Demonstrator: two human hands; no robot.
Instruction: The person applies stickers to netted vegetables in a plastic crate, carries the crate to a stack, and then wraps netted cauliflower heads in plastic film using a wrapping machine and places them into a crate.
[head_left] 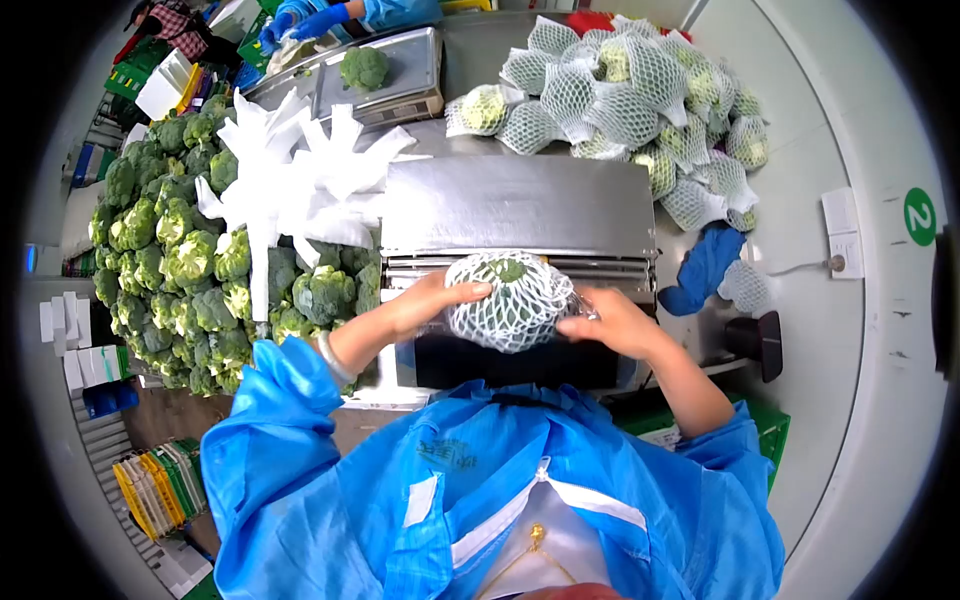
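Note:
Between my two hands is a broccoli head in a white foam net (508, 300), held above the front of a stainless steel machine (520, 205). My left hand (432, 300) grips its left side, with the thumb lying over the net. At the right end, my right hand (612, 322) has its fingers closed on the gathered edge of the net. Green florets show through the top of the mesh. Below the broccoli, a dark surface (480, 365) is partly covered by my hands and forearms.
Unwrapped broccoli (170, 260) is heaped at left, with white foam nets (310, 180) lying over it. Netted heads (620, 95) pile up at back right, near a blue cloth-like item (708, 265). A scale (425, 90) bears one broccoli (364, 68); behind it are a co-worker's blue-gloved hands (315, 22).

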